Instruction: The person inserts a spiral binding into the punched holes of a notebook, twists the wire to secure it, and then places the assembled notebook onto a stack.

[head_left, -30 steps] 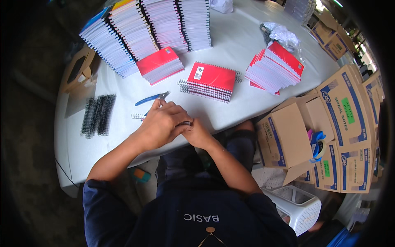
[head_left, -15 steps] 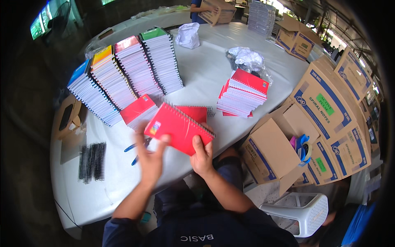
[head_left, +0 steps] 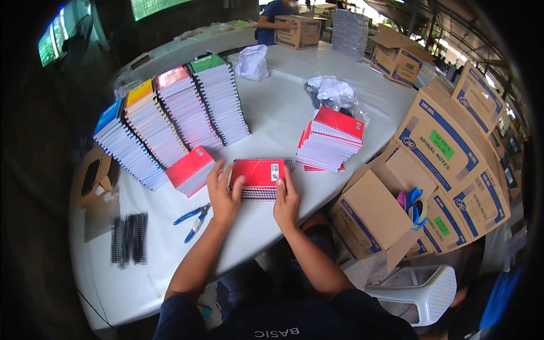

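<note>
A small stack of red spiral notebooks (head_left: 258, 177) lies on the white table (head_left: 272, 113) in front of me. My left hand (head_left: 222, 194) rests on its left end, fingers spread over the top cover. My right hand (head_left: 286, 199) presses the right end, thumb on the cover near a white label. Blue-handled pliers (head_left: 192, 219) lie just left of my left hand.
Tall stacks of spiral notebooks (head_left: 170, 122) stand at the back left, a red stack (head_left: 330, 141) at the right, another red stack (head_left: 191, 169) left. Black spiral bindings (head_left: 128, 239) lie near the left edge. Cardboard boxes (head_left: 447, 164) crowd the right. A person (head_left: 277, 20) stands far back.
The red notebook I held lifted and tilted half a second ago now lies flat on the small stack, with both hands pressing its ends.
</note>
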The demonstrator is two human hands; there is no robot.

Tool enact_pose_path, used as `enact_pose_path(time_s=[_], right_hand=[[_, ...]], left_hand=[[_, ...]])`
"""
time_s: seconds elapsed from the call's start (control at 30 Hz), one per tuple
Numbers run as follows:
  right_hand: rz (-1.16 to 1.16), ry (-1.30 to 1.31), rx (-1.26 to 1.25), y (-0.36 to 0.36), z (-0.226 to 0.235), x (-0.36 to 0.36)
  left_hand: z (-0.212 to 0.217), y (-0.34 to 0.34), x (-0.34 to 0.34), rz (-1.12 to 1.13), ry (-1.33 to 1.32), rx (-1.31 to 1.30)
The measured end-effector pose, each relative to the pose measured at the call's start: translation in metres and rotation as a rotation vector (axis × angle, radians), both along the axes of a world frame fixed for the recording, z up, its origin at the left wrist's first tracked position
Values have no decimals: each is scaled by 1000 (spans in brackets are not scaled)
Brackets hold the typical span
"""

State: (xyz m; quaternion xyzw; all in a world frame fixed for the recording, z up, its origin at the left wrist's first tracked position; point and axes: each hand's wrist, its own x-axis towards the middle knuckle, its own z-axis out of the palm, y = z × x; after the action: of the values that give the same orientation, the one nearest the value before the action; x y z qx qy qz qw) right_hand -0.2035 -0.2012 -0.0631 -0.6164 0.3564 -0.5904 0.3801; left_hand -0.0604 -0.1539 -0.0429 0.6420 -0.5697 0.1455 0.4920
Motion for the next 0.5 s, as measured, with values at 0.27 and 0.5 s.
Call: enact_pose_path(time_s=[0.27,0.5], right_hand=[[-29,26,-28,3,-2,3],[-151,-8,-185,3,1,-12]], left_hand=[[-15,-10,10,71,425,44],[36,18,49,293,-240,195]])
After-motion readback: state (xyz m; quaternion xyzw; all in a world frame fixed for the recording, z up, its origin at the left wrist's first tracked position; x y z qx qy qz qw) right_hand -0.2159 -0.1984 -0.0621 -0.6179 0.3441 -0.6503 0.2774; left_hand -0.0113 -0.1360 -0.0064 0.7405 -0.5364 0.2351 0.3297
